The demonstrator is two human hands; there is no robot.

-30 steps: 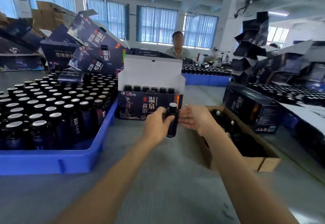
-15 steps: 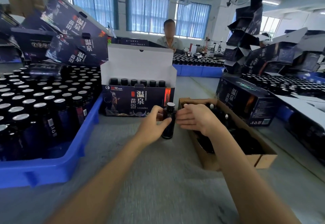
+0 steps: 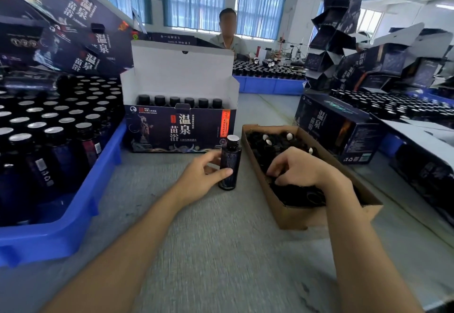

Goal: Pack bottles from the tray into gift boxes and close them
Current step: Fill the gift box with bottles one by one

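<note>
Bottle [image 3: 231, 157] stands upright, gripped by left hand [image 3: 196, 180].

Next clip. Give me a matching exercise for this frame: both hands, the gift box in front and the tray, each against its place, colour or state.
1. left hand
2. right hand
3. gift box
4. tray

A. blue
B. reaching into the cardboard box
C. lid open
D. grips the bottle

Pairs: 1-D, 2-B, 3-C, 4-A
</note>
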